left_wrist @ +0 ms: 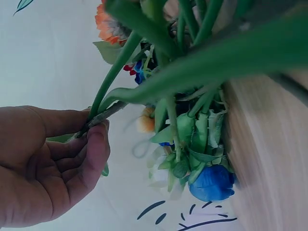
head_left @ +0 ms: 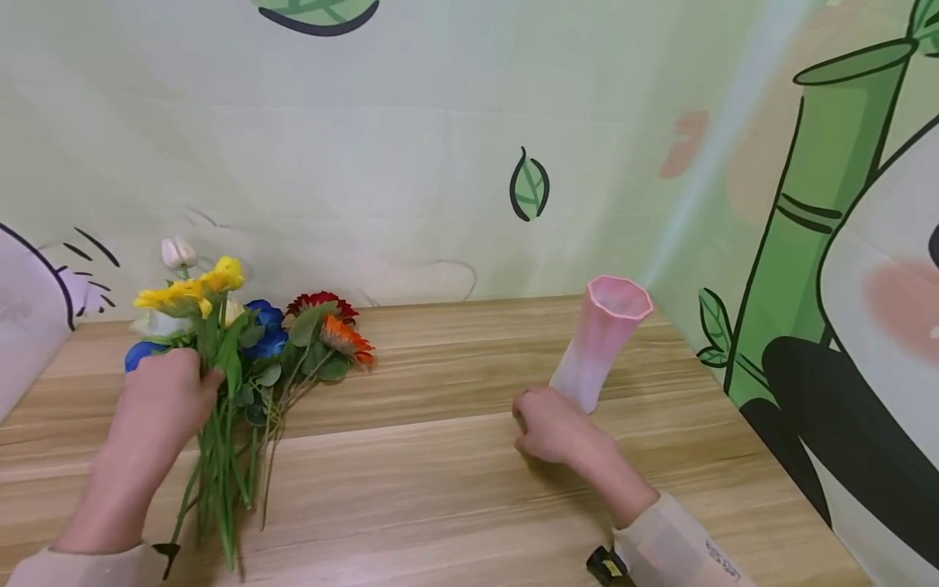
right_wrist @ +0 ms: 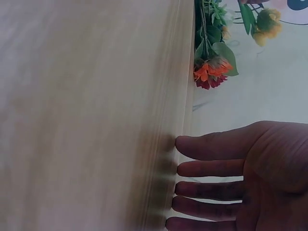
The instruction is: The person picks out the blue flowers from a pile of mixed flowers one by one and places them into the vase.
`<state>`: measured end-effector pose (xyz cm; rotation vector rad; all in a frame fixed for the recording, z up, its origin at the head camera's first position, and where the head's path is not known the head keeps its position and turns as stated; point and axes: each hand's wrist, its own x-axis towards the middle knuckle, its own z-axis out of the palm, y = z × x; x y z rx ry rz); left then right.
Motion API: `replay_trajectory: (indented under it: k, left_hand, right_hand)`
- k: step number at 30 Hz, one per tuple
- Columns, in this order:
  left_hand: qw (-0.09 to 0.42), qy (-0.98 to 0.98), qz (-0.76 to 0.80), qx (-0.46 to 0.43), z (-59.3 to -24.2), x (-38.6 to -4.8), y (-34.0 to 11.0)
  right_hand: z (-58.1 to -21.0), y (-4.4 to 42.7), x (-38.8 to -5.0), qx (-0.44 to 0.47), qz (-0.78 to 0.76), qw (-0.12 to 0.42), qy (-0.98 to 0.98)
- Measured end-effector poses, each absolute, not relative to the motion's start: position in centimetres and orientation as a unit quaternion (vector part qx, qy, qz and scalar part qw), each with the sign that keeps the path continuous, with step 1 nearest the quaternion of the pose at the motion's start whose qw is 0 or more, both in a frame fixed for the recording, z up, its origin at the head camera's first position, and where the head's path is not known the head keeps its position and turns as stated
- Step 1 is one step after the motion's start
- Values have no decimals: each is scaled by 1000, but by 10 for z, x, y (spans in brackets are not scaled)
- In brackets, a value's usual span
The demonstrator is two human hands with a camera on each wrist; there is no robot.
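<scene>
My left hand (head_left: 165, 391) pinches green stems (left_wrist: 113, 77) between thumb and fingers, over a bunch of artificial flowers. Yellow flowers (head_left: 194, 289) rise just beyond that hand; in the right wrist view the yellow flowers (right_wrist: 266, 26) stand off the table. Lying around them are blue flowers (head_left: 266, 330), a white tulip (head_left: 178, 253), a dark red flower (head_left: 323, 305) and an orange flower (head_left: 346, 338). My right hand (head_left: 557, 425) has its fingertips on the table and holds nothing; its fingers look straight in the right wrist view. Beside it stands a pink-and-white vase (head_left: 605, 342).
The wooden table (head_left: 418, 481) meets a printed backdrop (head_left: 411, 187) along its back edge. Loose green stems (head_left: 220, 489) reach from the bunch toward the front. A small black item (head_left: 607, 564) shows at the right cuff.
</scene>
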<state>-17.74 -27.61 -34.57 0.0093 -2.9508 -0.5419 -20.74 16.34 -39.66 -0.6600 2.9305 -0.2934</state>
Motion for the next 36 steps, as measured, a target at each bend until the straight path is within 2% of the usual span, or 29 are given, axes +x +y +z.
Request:
replay_trajectory:
  k: [10, 20, 36]
  left_hand:
    - [156, -968, -195, -14, -336, -175, -273]
    - [114, -974, -195, -2, -329, -171, -283]
    - [91, -978, -180, 57, -343, -167, -317]
  right_hand:
    - [-396, 161, -206, -210, -100, 70, 970]
    - [-397, 161, -207, -218, -92, 64, 969]
    - [-396, 161, -205, -234, -86, 60, 967]
